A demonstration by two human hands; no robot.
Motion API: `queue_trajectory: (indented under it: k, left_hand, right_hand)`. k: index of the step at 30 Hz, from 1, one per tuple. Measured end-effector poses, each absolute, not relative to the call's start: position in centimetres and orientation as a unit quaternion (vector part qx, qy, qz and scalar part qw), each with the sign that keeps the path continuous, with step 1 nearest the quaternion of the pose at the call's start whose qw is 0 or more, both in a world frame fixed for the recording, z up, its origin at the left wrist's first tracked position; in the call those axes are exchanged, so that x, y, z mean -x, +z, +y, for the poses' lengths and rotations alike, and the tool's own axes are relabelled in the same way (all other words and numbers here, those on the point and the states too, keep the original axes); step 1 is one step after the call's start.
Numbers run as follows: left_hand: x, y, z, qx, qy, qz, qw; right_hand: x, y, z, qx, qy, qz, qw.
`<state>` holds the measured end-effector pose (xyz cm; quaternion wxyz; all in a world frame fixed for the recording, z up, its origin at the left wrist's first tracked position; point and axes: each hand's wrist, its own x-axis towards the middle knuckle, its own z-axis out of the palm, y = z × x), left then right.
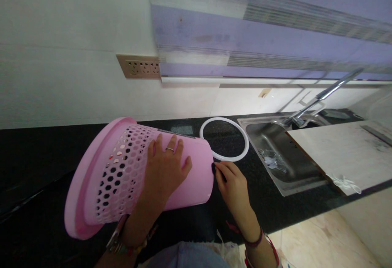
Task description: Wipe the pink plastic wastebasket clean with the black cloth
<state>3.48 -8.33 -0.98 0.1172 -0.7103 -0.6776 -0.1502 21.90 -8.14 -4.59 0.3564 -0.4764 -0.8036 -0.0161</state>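
Observation:
A pink plastic waste bin [196, 174] lies on its side on the dark counter, its wide rim to the left and its base to the right. Hexagonal holes pattern its upper wall. My left hand [165, 166] rests on the bin's side with fingers spread flat, a ring on one finger. At the edge of the base, my right hand [232, 182] pinches a small black piece [213, 168], mostly hidden by the fingers. Just beyond the base, a white ring [246, 145] lies flat on the counter.
To the right is a steel sink [275, 166] with a chrome faucet [321, 96] and some clear plastic inside. A pale board [343, 149] partly covers it, with white string [344, 183] at its edge. A socket panel [139, 66] is on the wall.

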Motion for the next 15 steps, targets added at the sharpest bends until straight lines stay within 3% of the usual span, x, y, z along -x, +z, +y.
queue_trajectory:
  k: [15]
  left_hand:
    - [-3.46,-0.93,-8.72,0.703,-0.151,-0.684,0.124]
  right_hand:
    - [-21.28,-3.81,-8.35,0.47,-0.005,-0.808,0.355]
